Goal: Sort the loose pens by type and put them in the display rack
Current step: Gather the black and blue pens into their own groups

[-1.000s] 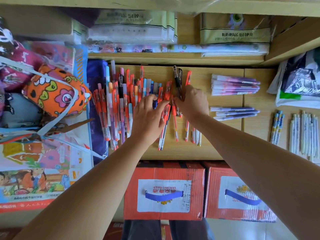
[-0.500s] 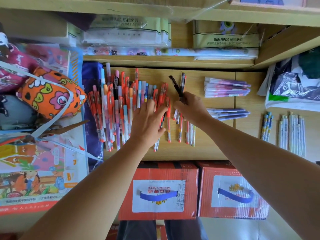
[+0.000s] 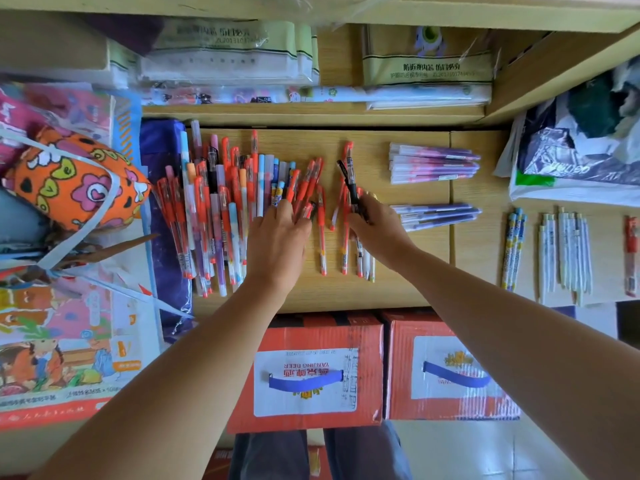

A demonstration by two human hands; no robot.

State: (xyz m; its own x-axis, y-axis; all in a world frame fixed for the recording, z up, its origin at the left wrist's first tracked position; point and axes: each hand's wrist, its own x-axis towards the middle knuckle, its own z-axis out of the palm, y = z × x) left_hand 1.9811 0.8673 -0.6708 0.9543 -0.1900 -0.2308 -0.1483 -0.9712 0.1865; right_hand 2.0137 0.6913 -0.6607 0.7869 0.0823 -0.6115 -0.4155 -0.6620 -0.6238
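Note:
A big mixed pile of loose pens, mostly red-capped with some pastel ones, lies on the wooden shelf. My left hand rests flat on the pile's right side, fingers straight over red pens. My right hand grips a black pen together with a red-capped one, both pointing away from me. A few red pens lie loose between the hands. Two purple pen groups lie to the right.
Blue patterned pens, white pens and a red pen lie sorted on the right shelf section. A stuffed orange pouch and books sit left. Two red cardboard boxes stand below the shelf edge.
My right hand has drawn back to the right with the black and red pens. My left hand slid slightly right across the pile, leaving a few red pens apart between the hands.

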